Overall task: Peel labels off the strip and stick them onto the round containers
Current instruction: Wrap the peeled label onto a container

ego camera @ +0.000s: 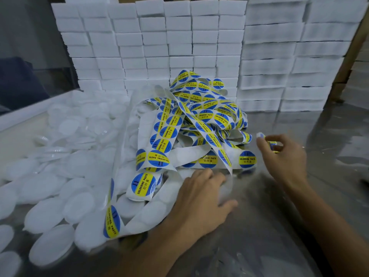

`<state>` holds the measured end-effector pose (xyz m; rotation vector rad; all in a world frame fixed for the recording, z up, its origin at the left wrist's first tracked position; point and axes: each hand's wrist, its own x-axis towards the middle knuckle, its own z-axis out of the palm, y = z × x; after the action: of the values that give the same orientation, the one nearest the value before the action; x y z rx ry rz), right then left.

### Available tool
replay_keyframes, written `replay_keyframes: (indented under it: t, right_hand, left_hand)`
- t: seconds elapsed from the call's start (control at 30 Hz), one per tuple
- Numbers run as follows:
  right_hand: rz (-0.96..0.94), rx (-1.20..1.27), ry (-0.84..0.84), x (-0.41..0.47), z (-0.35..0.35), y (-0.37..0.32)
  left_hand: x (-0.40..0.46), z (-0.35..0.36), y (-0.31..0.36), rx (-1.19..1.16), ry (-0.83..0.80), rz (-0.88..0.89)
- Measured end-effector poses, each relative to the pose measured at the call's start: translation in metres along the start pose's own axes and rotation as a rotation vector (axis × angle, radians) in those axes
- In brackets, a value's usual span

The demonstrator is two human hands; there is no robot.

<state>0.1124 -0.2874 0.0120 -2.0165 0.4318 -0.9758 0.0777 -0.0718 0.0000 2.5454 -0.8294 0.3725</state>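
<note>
Left hand (pixel 201 198): palm down, fingers extended and slightly spread, pointing toward 1 o'clock, pressing flat; bare forearm enters from 7 o'clock. Right hand (pixel 283 156): raised at 3 o'clock from the left, fingers curled, thumb and fingertips (pixel 260 141) pinching a small blue-and-yellow round label, blurred; bare forearm runs in from 5 o'clock. The hands are apart, not touching.

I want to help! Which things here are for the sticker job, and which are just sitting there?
For the job:
label strip, in a tangled heap
round containers, white, piled on the left
left hand, resting on a container
right hand, pinching a peeled label

Just sitting there:
white boxes, stacked behind
metal table
</note>
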Motion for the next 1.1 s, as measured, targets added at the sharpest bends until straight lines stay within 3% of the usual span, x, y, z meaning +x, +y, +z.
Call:
replay_keyframes:
  t: [0.1,0.2,0.33,0.4,0.47,0.57,0.7,0.87,1.1]
  right_hand:
    - [-0.045,-0.144,0.0,0.01,0.004,0.016]
    - [-0.05,-0.268,0.017,0.015,0.006,0.023]
    - [-0.014,-0.613,-0.159,0.015,0.011,0.034]
    - [-0.001,-0.643,-0.205,0.016,0.011,0.033]
    - [-0.007,-0.569,-0.179,0.015,0.01,0.028]
    - [-0.114,-0.204,-0.085,0.002,0.007,0.008]
    - [-0.35,0.167,-0.249,-0.038,0.01,-0.037]
    - [-0.637,0.212,-0.373,-0.064,0.023,-0.061]
    - [-0.64,0.187,-0.339,-0.059,0.02,-0.055]
  left_hand:
    - [0.002,-0.001,-0.003,-0.095,0.124,0.011]
    - [0.003,-0.007,-0.007,-0.265,0.221,-0.089]
    - [0.008,-0.016,-0.01,-0.537,0.228,-0.281]
    - [0.009,-0.018,-0.011,-0.684,0.203,-0.322]
    - [0.01,-0.02,-0.012,-0.825,0.175,-0.353]
    - [0.01,-0.022,-0.014,-0.965,0.138,-0.382]
    - [0.012,-0.025,-0.013,-1.025,0.14,-0.386]
    - [0.011,-0.029,-0.01,-1.065,0.133,-0.356]
    - [0.012,-0.025,-0.005,-0.898,0.193,-0.28]
